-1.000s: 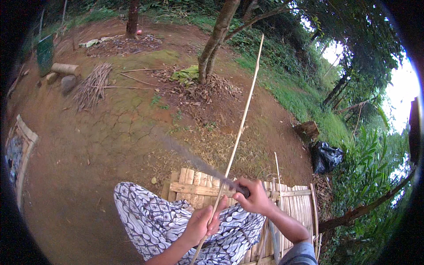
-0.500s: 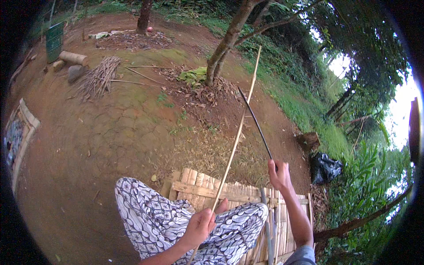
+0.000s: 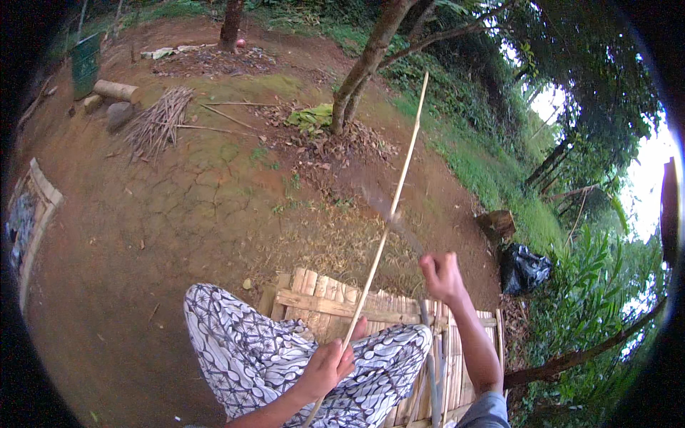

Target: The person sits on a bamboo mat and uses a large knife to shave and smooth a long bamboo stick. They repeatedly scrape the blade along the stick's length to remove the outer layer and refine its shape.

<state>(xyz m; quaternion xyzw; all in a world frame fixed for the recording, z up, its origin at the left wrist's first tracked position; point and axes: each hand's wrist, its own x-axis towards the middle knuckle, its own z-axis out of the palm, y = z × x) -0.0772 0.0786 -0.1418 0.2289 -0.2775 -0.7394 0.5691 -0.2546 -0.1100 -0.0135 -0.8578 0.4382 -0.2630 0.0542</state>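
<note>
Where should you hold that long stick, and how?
Probably low on the stick, where the left grip has it, coming from the left. It looks thin enough to close around, its near end slants down to the left, and the blurred knife in the right grip is farther up.

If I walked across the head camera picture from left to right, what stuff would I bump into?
Green upright panel → pile of thin sticks → left hand → right hand → shiny black bag.
</note>
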